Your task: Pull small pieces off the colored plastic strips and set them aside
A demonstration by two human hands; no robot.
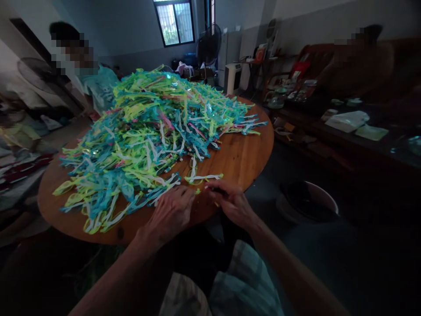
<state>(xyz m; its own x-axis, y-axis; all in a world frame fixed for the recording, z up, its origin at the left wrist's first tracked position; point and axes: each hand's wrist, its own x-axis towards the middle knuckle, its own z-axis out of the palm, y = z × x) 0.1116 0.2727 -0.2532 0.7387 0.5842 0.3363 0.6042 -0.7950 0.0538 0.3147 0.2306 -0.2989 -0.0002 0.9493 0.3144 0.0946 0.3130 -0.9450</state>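
A large heap of thin ribbon strips (141, 145), yellow-green, blue, white and some pink, covers much of a round wooden table (243, 162). At the near edge of the heap my left hand (174, 205) is closed, its fingers curled down beside some strips; what they hold, if anything, is hidden. A small yellow-green bit (198, 191) shows at its fingertips. To its right, my right hand (233, 202) is closed in a pinch, with a small pale tip (207, 187) showing at the fingers, too small to name. Just beyond both hands lies a white and yellow-green strip (204, 177).
A dark bucket with a pale rim (329, 198) stands on the floor at right. One person (98, 87) is behind the table at left, another (358, 66) sits at far right by a dark low table (345, 127). A standing fan (208, 44) is at the back.
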